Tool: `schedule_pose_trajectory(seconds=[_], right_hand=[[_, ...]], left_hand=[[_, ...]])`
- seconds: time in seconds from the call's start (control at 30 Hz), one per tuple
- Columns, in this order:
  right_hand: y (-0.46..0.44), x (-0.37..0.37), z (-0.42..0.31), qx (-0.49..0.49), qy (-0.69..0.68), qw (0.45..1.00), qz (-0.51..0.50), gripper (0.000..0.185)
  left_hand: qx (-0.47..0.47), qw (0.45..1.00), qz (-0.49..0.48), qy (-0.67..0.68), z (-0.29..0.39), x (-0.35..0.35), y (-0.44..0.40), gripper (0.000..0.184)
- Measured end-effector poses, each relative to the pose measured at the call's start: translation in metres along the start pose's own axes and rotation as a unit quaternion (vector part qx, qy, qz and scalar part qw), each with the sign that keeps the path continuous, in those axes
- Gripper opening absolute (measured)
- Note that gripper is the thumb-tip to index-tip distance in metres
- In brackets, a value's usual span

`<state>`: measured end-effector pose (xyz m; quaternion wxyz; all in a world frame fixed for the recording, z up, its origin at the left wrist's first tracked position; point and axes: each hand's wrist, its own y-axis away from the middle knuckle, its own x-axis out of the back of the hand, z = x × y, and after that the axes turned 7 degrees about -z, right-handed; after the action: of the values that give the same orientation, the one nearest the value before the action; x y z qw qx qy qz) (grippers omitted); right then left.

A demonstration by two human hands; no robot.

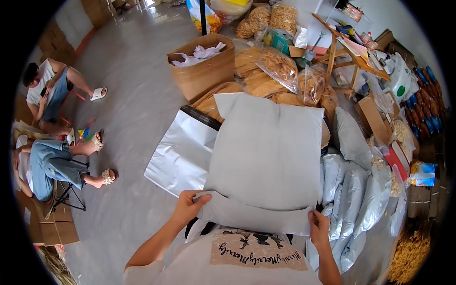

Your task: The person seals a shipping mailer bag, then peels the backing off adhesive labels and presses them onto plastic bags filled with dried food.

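A large, filled grey plastic mailer bag [268,152] lies in front of me, its near edge folded over into a wide flap. My left hand [191,205] pinches the left end of the flap between thumb and fingers. At the right end, my right hand [318,224] has its fingers closed on the same bag. A flat silver-white mailer [183,152] with a dark strip along its top lies to the left, partly beneath the grey bag. Packets of brown material [266,83] are behind the bag.
An open cardboard box [203,76] holds white items. Filled silver bags [354,194] are piled on the right, below a wooden folding stand [354,52]. Two people sit at the left, one a seated person [52,85], the other a person in jeans [52,164].
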<state>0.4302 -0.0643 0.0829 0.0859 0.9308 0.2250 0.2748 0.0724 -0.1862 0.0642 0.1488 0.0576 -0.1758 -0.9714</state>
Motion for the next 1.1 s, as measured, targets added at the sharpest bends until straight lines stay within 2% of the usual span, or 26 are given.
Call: schedule_pose_trajectory(seconds=[0.03,0.07,0.13,0.17,0.2,0.27,0.3,0.33,0.37,0.4,0.43,0.47,0.53,0.57,0.6,0.73,0.8,0.9,0.97,1.1], right_hand=[[-0.004,0.007,-0.026,-0.085,0.068,0.992,-0.064,0.026],[-0.008,0.012,-0.034,-0.084,0.071,0.992,-0.069,0.026],[-0.014,0.024,-0.040,-0.151,0.111,0.977,-0.100,0.040],[-0.020,0.032,-0.041,-0.127,0.102,0.974,-0.156,0.041],[-0.027,0.040,-0.045,-0.126,0.104,0.973,-0.161,0.041],[-0.040,0.052,-0.063,-0.061,0.193,0.942,-0.268,0.036],[-0.046,0.050,-0.083,0.015,0.257,0.937,-0.238,0.026],[-0.051,0.042,-0.102,0.015,0.257,0.936,-0.240,0.026],[-0.054,0.032,-0.120,0.023,0.159,0.967,-0.198,0.021],[-0.057,0.019,-0.137,0.030,0.058,0.986,-0.153,0.017],[-0.061,0.004,-0.154,0.081,0.061,0.978,-0.181,0.014],[-0.067,-0.013,-0.170,0.132,0.064,0.967,-0.208,0.012],[-0.083,-0.046,-0.183,0.258,0.161,0.918,-0.256,0.010],[-0.088,-0.064,-0.186,0.321,0.188,0.893,-0.252,0.010],[-0.092,-0.081,-0.186,0.383,0.213,0.864,-0.246,0.010],[-0.102,-0.128,-0.187,0.416,0.218,0.827,-0.310,0.010],[-0.104,-0.140,-0.187,0.417,0.280,0.793,-0.344,0.009],[-0.103,-0.141,-0.192,0.396,0.312,0.780,-0.370,0.009],[-0.103,-0.141,-0.192,0.389,0.309,0.783,-0.373,0.009],[-0.102,-0.145,-0.191,0.373,0.304,0.802,-0.355,0.008]], left_hand=[[-0.005,0.999,-0.015,-0.041,-0.001,0.004,0.002,0.017],[-0.003,0.999,-0.010,-0.038,0.000,0.005,0.002,0.017],[-0.029,0.997,-0.004,-0.067,0.007,0.006,0.001,0.015],[-0.026,0.998,0.001,-0.065,0.012,0.006,0.000,0.015],[-0.023,0.997,0.006,-0.079,0.018,0.004,-0.001,0.014],[-0.018,0.995,0.013,-0.093,0.019,0.004,-0.002,0.013],[-0.057,0.993,0.017,-0.103,0.015,0.004,-0.004,0.012],[-0.096,0.989,0.020,-0.112,0.012,0.005,-0.005,0.011],[-0.095,0.989,0.021,-0.111,0.011,0.004,-0.006,0.011],[-0.148,0.981,0.035,-0.117,0.011,0.003,-0.008,0.011],[-0.201,0.971,0.049,-0.123,0.011,0.002,-0.009,0.012],[-0.199,0.971,0.049,-0.122,0.014,0.001,-0.010,0.012],[-0.272,0.938,0.058,-0.205,0.021,0.001,-0.011,0.018],[-0.271,0.939,0.058,-0.206,0.024,0.001,-0.010,0.018],[-0.309,0.914,0.073,-0.252,0.027,0.002,-0.009,0.020],[-0.407,0.840,0.108,-0.342,0.026,0.003,-0.011,0.026],[-0.424,0.829,0.119,-0.345,0.025,0.003,-0.010,0.025],[-0.438,0.822,0.129,-0.340,0.024,0.002,-0.011,0.024],[-0.437,0.826,0.125,-0.334,0.026,0.003,-0.010,0.023],[-0.477,0.786,0.103,-0.379,0.034,0.003,-0.010,0.024]])
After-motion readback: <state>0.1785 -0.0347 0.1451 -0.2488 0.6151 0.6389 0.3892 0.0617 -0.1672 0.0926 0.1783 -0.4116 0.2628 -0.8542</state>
